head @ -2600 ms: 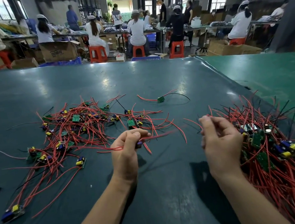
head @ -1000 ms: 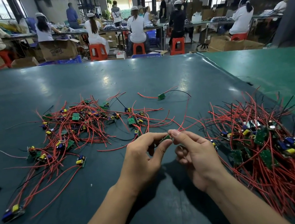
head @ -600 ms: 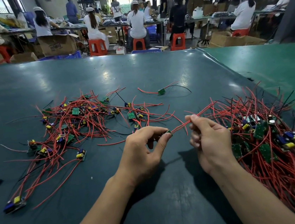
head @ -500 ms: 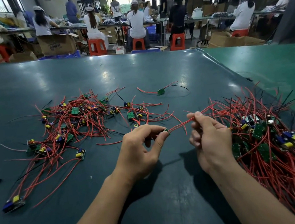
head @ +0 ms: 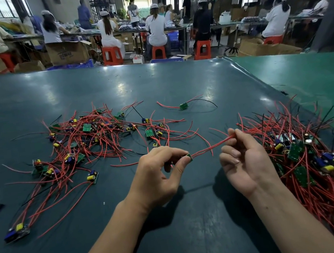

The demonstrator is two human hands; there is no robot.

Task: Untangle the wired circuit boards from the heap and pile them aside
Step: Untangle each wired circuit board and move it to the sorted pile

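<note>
Fingers [head: 183, 162] on thin red wires [head: 210, 147]

Looks like a factory assembly floor: capped workers [head: 155, 26] on red stools [head: 112, 55] at long benches [head: 80, 33], cardboard boxes [head: 67, 53] around.

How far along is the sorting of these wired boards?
Partly done. A dense pile already lies on the right. The left hand pinches one small board while the right hand pinches its red wires. A tangled heap remains.
</note>
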